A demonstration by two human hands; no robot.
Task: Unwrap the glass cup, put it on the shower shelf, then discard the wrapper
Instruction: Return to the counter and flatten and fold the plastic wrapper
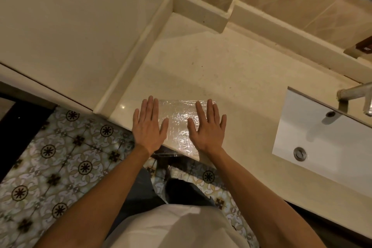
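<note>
Clear crinkled wrapper (181,125) spread flat on the cream stone surface (231,70), right at the near edge, with one corner hanging a little over it above the patterned floor (66,147). Left hand (150,127) laid palm down on the wrapper's left side, fingers (150,104) straight and close together, thumb angled out toward the middle, holding nothing. Right hand (207,129) laid palm down on the wrapper's right side in the same way, fingers (209,108) straight and slightly fanned, thumb pointing inward, nothing pinched or curled round. Shiny strip of wrapper left bare between the two thumbs. No glass cup anywhere in view; only the wrapper here. White rectangular sink (322,137) set into the surface well to the right, with a round drain (300,153) near its front and a metal tap (356,94) reaching over its far side. Raised ledge (201,14) along the back, tan wall tiles (302,0) behind it, and a small dark object (362,46) on the ledge at far right, too small to identify. Dark trousers (141,193) and a white shirt (177,227) at the bottom, both forearms bare.
</note>
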